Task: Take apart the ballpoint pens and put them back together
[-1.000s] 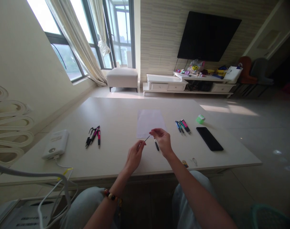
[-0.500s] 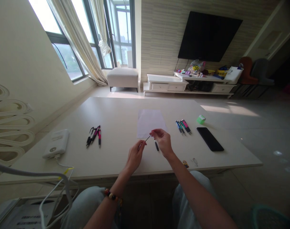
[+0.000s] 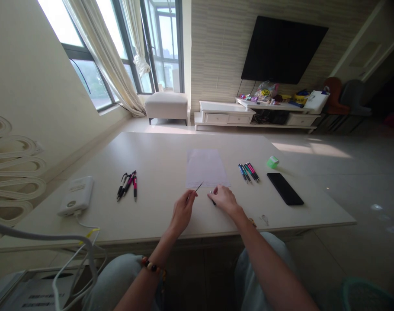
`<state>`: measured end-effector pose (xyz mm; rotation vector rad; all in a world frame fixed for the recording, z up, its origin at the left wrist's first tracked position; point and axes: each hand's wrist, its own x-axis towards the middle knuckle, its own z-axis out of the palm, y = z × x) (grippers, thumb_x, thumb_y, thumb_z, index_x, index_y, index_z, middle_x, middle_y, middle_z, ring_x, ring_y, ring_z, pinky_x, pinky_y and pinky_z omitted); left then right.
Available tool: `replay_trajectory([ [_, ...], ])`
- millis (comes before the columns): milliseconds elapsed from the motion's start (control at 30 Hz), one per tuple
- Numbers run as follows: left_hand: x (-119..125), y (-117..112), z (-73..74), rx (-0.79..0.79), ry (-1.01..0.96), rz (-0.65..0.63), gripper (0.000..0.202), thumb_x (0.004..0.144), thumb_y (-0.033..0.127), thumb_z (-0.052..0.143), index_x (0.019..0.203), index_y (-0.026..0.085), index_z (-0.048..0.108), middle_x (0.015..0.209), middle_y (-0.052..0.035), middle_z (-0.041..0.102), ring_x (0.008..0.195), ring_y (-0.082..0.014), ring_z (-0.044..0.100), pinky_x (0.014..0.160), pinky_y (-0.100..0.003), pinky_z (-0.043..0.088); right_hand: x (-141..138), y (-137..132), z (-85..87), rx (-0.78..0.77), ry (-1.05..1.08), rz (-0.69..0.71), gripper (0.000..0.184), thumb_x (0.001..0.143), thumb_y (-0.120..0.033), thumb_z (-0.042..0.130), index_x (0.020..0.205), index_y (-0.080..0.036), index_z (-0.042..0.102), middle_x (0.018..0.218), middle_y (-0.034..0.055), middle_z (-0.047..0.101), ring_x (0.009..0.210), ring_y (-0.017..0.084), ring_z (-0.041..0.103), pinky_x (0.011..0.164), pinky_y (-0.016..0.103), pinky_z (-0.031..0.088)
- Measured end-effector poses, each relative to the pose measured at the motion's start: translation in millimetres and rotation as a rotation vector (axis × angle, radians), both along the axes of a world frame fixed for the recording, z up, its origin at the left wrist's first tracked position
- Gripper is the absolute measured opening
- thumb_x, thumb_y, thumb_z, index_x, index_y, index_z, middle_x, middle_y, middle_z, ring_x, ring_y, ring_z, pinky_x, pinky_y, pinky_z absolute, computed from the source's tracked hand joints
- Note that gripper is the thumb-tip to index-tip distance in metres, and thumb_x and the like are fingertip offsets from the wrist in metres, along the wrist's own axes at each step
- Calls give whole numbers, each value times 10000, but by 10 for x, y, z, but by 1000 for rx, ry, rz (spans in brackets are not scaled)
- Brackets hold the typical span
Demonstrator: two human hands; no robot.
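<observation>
My left hand pinches a thin black pen refill, whose tip reaches over the lower edge of a white paper sheet. My right hand has its fingertips down on a short black pen body at the table surface. The fingers cover its upper part, and I cannot tell whether they grip it. Both hands are close together, just in front of the sheet, and apart from each other.
On the pale table lie a bunch of black and red pens, several blue and pink pens, a black phone, a green roll and a white power bank with a cable running off the front edge.
My right hand has dropped from above the sheet's corner down and to the right onto the black pen body. My left hand and the refill have hardly moved.
</observation>
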<state>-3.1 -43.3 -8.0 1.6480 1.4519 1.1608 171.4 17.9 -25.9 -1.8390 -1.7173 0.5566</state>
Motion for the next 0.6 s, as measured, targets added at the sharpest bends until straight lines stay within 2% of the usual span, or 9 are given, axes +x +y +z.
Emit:
replay_trajectory([
  [67,2,4,-16,7,9,0,315,868,445,377,823,195,563,593,46,374,559,-116,336,546,-229,271,-32,9,11,14,92,31,199,643,-343,670,574,-181,576,631,71,640,628,190,595,550,274,424],
  [133,0,9,-24,14,12,1,315,866,442,380,817,192,566,603,43,393,565,-115,348,550,-228,280,-65,10,93,79,365,61,221,711,-385,616,657,-171,592,641,67,642,589,172,589,518,265,426],
  [233,-6,11,-22,18,16,12,318,859,444,386,805,192,572,603,40,402,565,-115,353,550,-227,287,-78,-19,275,237,848,69,325,773,-472,555,847,-155,568,772,80,666,591,150,596,483,246,439],
  [300,-6,8,-13,9,17,16,325,854,455,386,803,195,576,589,41,393,555,-117,348,544,-227,285,-73,-55,371,315,1017,57,348,777,-486,559,886,-156,544,854,93,669,624,144,606,501,243,459],
  [400,6,1,7,-13,14,10,342,848,475,383,801,197,576,581,40,383,550,-121,344,539,-226,281,-86,-104,423,343,1058,64,341,771,-480,577,873,-156,541,869,97,670,629,140,608,518,250,479],
  [600,25,-1,13,4,20,6,342,844,471,390,788,197,587,583,35,404,558,-124,356,537,-226,283,-185,-126,375,286,1042,118,326,760,-477,594,856,-169,547,835,76,674,605,142,612,486,253,484],
])
